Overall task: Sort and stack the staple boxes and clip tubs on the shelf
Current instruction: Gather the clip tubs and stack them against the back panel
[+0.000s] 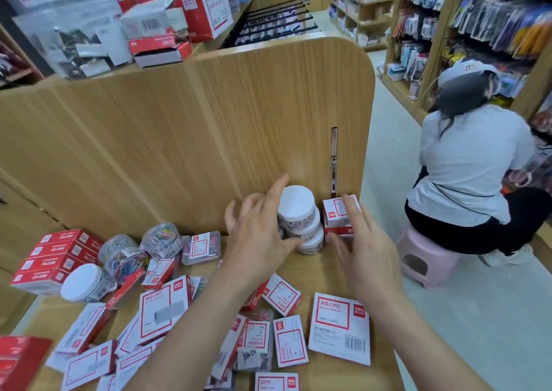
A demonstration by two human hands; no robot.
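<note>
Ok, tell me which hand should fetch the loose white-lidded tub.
Left, probably. The left hand sits open by the tub stack, nearer the loose tub; the right hand is at the corner staple boxes, farther off.

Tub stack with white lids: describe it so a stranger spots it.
Find the tall wooden divider panel. At its foot, left of the metal strip, the tub stack stands between the left hand and right hand. Only it is piled three high; the other tubs lie loose further left.

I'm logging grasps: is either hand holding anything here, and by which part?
Neither grips anything. The left hand has spread fingers touching the side of the tub stack; the right hand rests straight fingers on top of the staple boxes.
</note>
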